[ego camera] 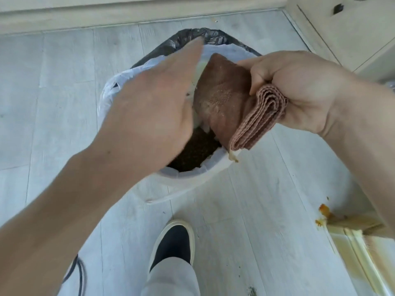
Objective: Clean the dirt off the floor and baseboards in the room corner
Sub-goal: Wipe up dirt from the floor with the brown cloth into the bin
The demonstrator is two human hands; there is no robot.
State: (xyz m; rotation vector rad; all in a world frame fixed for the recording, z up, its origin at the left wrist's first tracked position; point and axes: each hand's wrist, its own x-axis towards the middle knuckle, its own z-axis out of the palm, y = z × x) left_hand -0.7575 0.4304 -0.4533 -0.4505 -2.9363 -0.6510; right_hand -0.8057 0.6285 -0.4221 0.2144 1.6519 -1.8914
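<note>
Spillage is the main risk at this moment, judged from how cloth and bin sit. Going from the left, a dark cable (80,272) lies on the pale floor (53,103) beside the person's leg. The left hand (149,99) reaches over the bin (183,180) with fingers straight and released, blurred, seemingly brushing the face of the brown cloth (224,99); whether it touches is hard to tell. Inside the white liner (111,90) lies dark crumbly waste. The right hand (299,88) has its grip clenched round the folded end of the cloth, which hangs tilted above the bin's opening, dusted with pale grit.

Part of the fold overhangs the near rim, and a yellowish scrap (234,157) dangles there; a hard swipe could flick grit or that scrap onto the floor outside the liner. A shoe (173,242) stands just before the bin and could nudge it. At far right, orange smears (324,212) mark the floor and baseboard (359,248), so the corner itself looks not yet clean.
</note>
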